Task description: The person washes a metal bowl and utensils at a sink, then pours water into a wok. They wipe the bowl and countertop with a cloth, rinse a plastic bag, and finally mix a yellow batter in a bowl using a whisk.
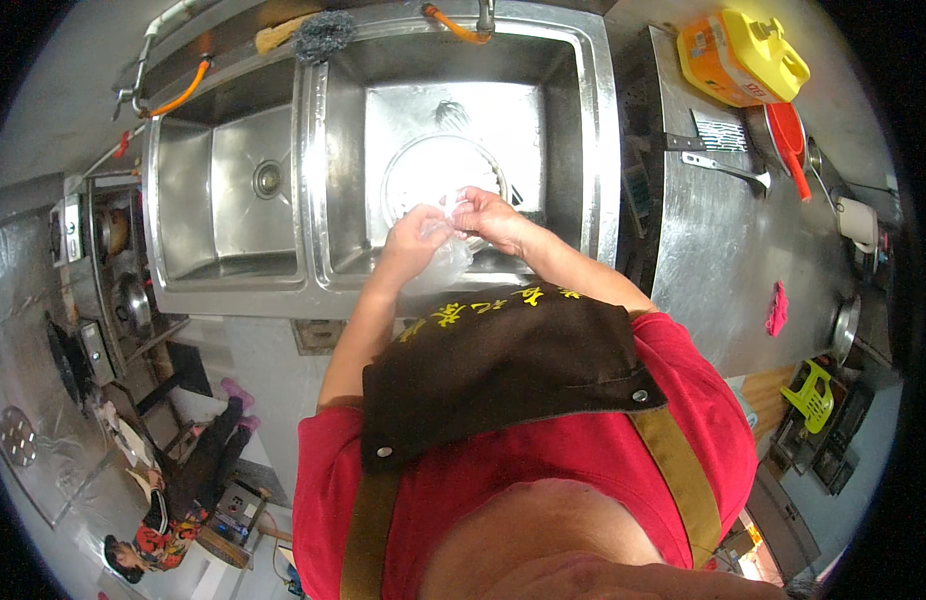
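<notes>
Both hands meet over the near part of the larger basin (pixel 564 150) of a stainless steel double sink. A clear plastic bag (pixel 444 266) hangs from them, its gathered top pinched between the fingers. My left hand (pixel 414 240) grips one side of that top, and my right hand (pixel 493 219) grips the other. Below the hands, on the basin floor, lies a round bowl or basin (pixel 440 161) with a bright rim. Glare and the hands hide most of its inside. What the bag contains, if anything, I cannot tell.
The smaller basin (pixel 238 172) adjoins on the left. A steel scourer (pixel 324 36) rests on the back ledge. On the right counter stand a yellow jug (pixel 740 60), a cleaver (pixel 714 135), a ladle or spatula (pixel 725 169) and a red scoop (pixel 787 142). Another person (pixel 182 510) is at lower left.
</notes>
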Demonstrator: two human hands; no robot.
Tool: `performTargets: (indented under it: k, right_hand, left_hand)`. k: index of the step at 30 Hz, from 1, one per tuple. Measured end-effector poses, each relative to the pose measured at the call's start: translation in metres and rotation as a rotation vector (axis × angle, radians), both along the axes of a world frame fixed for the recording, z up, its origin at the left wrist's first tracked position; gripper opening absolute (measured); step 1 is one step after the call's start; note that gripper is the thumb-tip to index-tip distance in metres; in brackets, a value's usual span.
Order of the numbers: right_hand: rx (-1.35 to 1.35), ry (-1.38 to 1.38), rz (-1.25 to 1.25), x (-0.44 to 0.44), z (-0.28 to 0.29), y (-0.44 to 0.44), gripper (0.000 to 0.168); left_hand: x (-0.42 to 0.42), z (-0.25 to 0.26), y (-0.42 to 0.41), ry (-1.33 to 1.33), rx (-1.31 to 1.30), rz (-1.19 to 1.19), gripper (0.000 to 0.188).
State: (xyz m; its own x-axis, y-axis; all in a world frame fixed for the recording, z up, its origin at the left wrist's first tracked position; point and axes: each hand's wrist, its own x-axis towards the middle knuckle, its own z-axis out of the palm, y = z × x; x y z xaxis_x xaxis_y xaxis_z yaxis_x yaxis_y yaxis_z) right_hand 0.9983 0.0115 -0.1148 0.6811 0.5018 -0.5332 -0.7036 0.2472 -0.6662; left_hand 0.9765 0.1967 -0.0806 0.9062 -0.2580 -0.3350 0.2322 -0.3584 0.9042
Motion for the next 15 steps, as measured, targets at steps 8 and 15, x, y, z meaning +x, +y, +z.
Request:
performTargets:
  k: [8,15]
  right_hand:
    - [-0.265,-0.107,0.096,-0.001,0.014,-0.002,0.016]
    - [-0.316,0.117,0.063,0.001,0.013,-0.013,0.023]
  left_hand:
    - [-0.006,-0.021,0.008,-0.004,-0.048,0.054,0.016]
    - [-0.003,-0.016,0.006,-0.111,-0.004,0.125,0.015]
